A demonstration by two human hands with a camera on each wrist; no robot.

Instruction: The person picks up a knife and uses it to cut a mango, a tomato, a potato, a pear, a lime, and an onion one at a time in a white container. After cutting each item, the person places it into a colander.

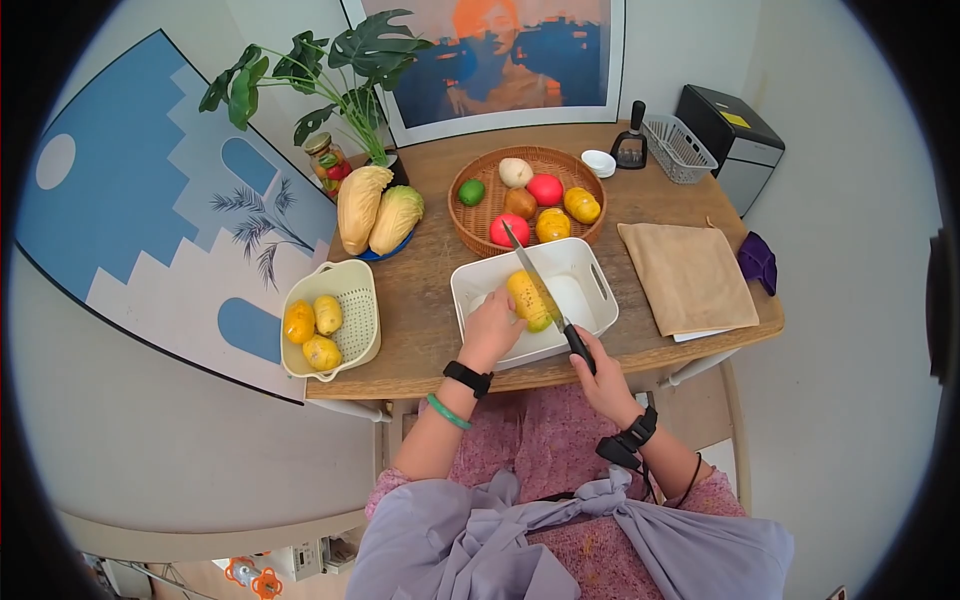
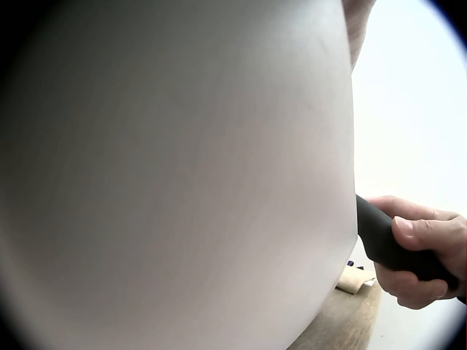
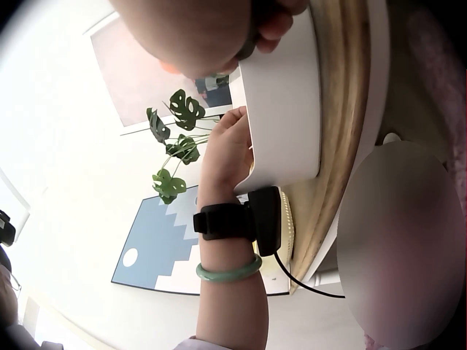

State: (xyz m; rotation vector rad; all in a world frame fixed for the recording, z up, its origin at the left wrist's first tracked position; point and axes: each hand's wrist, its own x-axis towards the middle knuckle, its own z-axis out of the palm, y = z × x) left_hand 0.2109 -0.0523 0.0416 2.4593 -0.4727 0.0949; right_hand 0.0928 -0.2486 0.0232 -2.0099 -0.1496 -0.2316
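In the head view, a white plastic bin (image 1: 590, 317) stands at the table's front edge. Inside it, an elongated yellow fruit (image 1: 524, 291) with brown specks and a greenish end is held by my left hand (image 1: 492, 328), fingers curled at its near left side. My right hand (image 1: 597, 378) grips the black handle of a kitchen knife (image 1: 533, 270). The blade slants up and left over the fruit, overlapping its right side in this view. In the left wrist view the bin's wall (image 2: 182, 175) fills most of the picture, and the right hand (image 2: 430, 244) wraps the knife handle.
A cream basket (image 1: 369, 330) with yellow fruits stands left. Behind the bin, a round wicker tray (image 1: 480, 222) holds several fruits. Cabbages (image 1: 396, 220) lie on a blue plate at back left. A tan cloth bag (image 1: 690, 275) lies right, near a grey basket (image 1: 680, 150).
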